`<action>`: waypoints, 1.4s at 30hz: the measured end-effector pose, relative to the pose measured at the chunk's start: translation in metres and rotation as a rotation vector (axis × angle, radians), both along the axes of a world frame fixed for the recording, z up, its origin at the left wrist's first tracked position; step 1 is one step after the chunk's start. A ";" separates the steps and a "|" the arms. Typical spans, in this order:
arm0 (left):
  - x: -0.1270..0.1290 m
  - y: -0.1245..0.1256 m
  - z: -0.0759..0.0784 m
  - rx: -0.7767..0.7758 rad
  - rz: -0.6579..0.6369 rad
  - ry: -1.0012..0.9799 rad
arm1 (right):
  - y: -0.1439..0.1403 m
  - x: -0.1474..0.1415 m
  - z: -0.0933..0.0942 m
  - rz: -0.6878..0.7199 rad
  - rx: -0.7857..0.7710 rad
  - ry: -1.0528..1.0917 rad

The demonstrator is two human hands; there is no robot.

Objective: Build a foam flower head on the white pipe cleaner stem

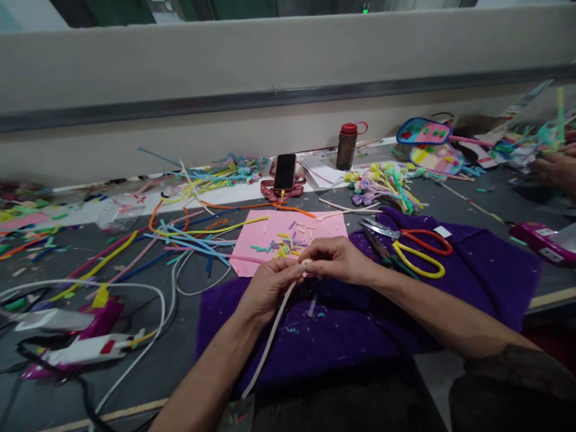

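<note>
A pale pipe cleaner (pixel 270 336) is trailing from frame centre toward the lower middle, over purple cloth (pixel 472 276); the left hand (pixel 270 288) and right hand (pixel 337 259) are both pinching its top end.

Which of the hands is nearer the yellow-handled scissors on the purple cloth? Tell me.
Right. The right hand sits just left of the yellow-handled scissors on the purple cloth; the left hand is farther left, both pinching a pale strip.
</note>
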State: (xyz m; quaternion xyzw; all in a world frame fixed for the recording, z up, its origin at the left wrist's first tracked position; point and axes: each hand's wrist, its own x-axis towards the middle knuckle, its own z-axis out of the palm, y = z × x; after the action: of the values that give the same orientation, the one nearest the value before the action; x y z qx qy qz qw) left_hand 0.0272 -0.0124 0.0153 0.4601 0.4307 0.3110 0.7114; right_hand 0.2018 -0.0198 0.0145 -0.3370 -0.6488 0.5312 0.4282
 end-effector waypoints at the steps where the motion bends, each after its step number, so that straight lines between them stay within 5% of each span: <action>1: 0.000 0.000 0.000 -0.004 -0.001 0.000 | 0.000 0.000 0.000 0.004 0.006 -0.008; 11: 0.003 -0.001 0.002 -0.019 0.059 -0.125 | -0.001 0.004 0.011 -0.128 0.026 -0.076; 18: 0.004 -0.003 0.001 0.118 0.038 -0.050 | -0.002 0.001 0.010 -0.124 0.025 -0.097; 24: -0.001 0.000 0.004 -0.012 0.009 -0.033 | 0.003 0.006 0.014 -0.222 -0.121 -0.028; 30: -0.005 0.003 0.006 -0.122 0.011 -0.113 | 0.005 0.005 0.012 -0.204 -0.166 -0.041; 42: 0.000 0.002 0.002 -0.069 -0.011 -0.063 | 0.002 -0.002 0.005 -0.141 -0.203 -0.029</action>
State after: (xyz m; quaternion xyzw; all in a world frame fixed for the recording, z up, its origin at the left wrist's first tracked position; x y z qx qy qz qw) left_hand 0.0268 -0.0108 0.0173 0.4277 0.4159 0.3065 0.7417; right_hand 0.2001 -0.0182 0.0199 -0.4310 -0.5724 0.5578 0.4187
